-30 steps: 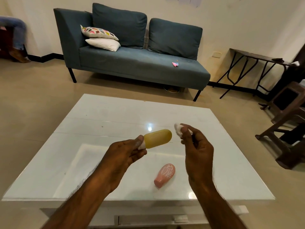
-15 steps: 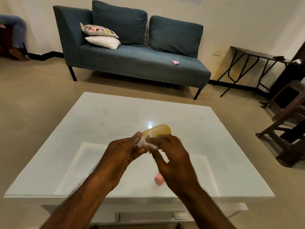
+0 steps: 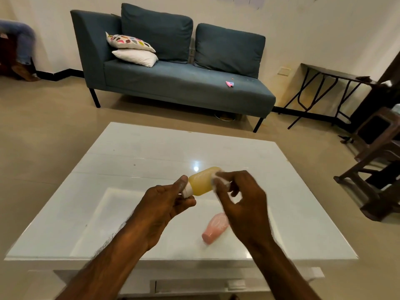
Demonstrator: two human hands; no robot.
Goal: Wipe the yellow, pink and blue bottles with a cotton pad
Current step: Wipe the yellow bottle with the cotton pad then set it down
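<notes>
Small translucent yellow plastic bottle [image 3: 201,180], pinched by its white cap in the left hand [image 3: 166,204] above the glossy white table [image 3: 129,169], right hand [image 3: 236,200] pressing a white cotton pad [image 3: 216,179] to its base; risk: cap-only pinch slipping under wiping pressure.

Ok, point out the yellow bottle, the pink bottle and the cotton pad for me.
yellow bottle [image 3: 200,181]: head view, on the middle of its body.
pink bottle [image 3: 213,229]: head view, on its body, lying on the table.
cotton pad [image 3: 216,180]: head view, on the blurred white part showing at the right hand's fingertips.
</notes>
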